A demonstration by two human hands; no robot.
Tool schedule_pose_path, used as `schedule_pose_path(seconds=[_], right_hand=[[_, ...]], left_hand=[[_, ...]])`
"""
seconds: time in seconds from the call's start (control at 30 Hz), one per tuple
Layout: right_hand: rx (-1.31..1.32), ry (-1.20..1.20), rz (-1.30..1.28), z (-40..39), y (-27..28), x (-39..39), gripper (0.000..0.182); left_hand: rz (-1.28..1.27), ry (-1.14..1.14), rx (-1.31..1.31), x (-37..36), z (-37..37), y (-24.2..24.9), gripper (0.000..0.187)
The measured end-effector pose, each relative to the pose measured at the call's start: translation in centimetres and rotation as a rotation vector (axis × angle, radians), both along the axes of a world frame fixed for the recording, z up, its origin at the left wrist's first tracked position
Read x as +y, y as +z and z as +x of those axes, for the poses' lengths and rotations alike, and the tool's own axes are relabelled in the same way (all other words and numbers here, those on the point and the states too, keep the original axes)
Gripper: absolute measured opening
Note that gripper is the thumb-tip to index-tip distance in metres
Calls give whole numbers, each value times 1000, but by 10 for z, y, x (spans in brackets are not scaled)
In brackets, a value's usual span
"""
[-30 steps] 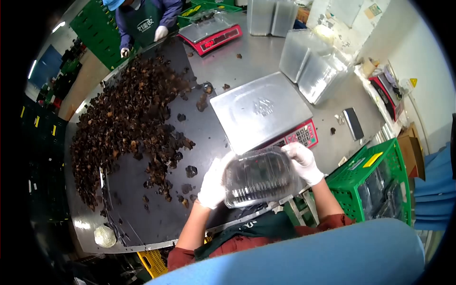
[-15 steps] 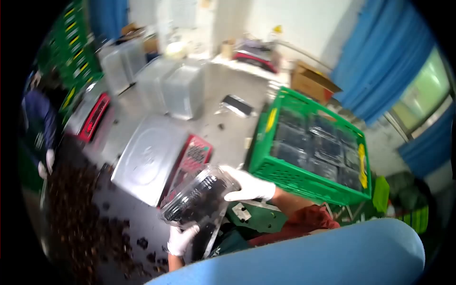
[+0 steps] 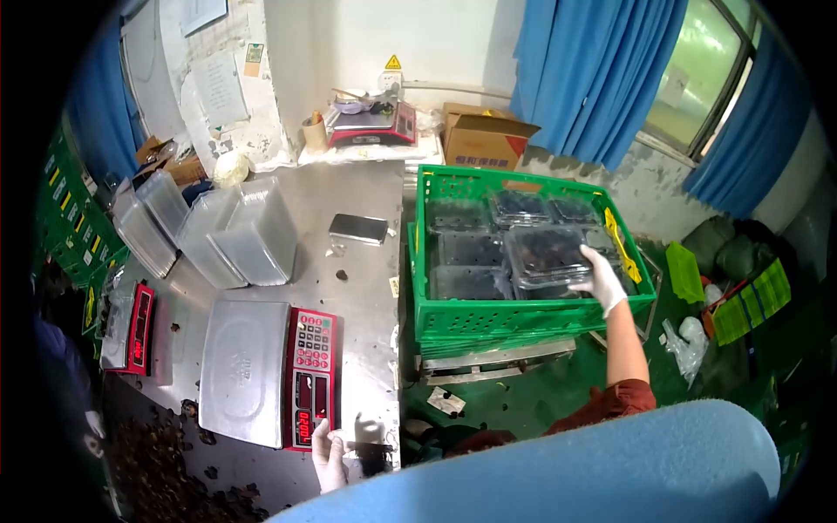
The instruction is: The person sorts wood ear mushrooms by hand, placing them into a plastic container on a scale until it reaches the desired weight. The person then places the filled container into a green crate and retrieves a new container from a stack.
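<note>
My right hand (image 3: 599,281), in a white glove, grips the right edge of a clear lidded box (image 3: 547,254) with dark contents. That box is over the other filled boxes (image 3: 471,249) in the green crate (image 3: 523,312). My left hand (image 3: 330,453), gloved in white, is by the lower edge of the red-and-silver scale (image 3: 246,370), near its lit display. Its fingers are partly spread and hold nothing visible. Loose dark pieces (image 3: 166,462) lie on the metal table (image 3: 366,296) to the left of this hand.
Stacked clear containers (image 3: 248,231) and a dark phone-like slab (image 3: 358,228) are on the table. A second scale (image 3: 138,327) stands left, a third (image 3: 375,124) at the back. A cardboard box (image 3: 485,139) is behind the crate. A co-worker's gloved hand (image 3: 94,424) shows at far left.
The clear box has moved from between both hands, over the scale, into the crate with my right hand. My left hand has let go of it. The view has turned right.
</note>
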State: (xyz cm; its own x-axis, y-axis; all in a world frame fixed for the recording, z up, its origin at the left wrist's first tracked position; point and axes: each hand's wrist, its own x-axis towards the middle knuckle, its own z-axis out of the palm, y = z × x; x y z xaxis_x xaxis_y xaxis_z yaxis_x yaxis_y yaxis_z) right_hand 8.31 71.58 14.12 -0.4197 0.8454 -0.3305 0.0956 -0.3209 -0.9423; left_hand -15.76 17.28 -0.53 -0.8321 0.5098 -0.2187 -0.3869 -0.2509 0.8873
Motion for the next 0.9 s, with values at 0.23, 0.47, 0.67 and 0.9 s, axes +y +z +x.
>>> schedule_pose_path(seconds=[0.23, 0.47, 0.67, 0.9], right_hand=[[-1225, 96, 809, -7, -6, -3, 90], [-1569, 745, 684, -94, 15, -11, 77], [-703, 900, 1406, -243, 46, -75, 53], [-2, 1110, 1691, -460, 49, -193, 34]], left_hand=[[37, 167, -164, -4, 8, 16, 35], [43, 206, -181, -23, 14, -10, 37], [-42, 315, -32, -55, 28, -13, 35], [-90, 661, -94, -91, 67, -16, 32]])
